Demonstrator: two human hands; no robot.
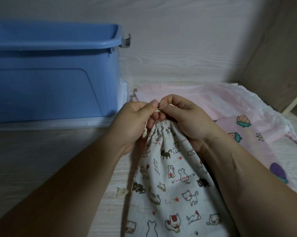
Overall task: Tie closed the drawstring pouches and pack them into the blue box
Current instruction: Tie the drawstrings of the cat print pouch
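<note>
Cat-print pouch point(171, 182), neck gathered, lies at the tabletop's point(50, 151) near edge; left hand point(132, 120) and right hand point(187, 117) each pinch its cord point(157, 110). Blue box point(55, 79) stands back-left, pink pouches point(238, 106) back-right.

— How is the light?
— Dim and cool. The brightest patches lie on the pink pouches point(229, 100) at 2 o'clock and the wall point(178, 48) at 12.
— Shadows?
— Heavy on the side panel point(272, 57) toward 3 o'clock. The left forearm point(67, 185) and right forearm point(247, 177) darken toward 7 and 5. The worktop point(41, 159) at 8 is murky.
— Sharpness?
— Soft and grainy. The cat-print pouch point(170, 177) reads clearest at centre. The blue box point(50, 82) rim bows at 10 o'clock, wide-lens distortion.
</note>
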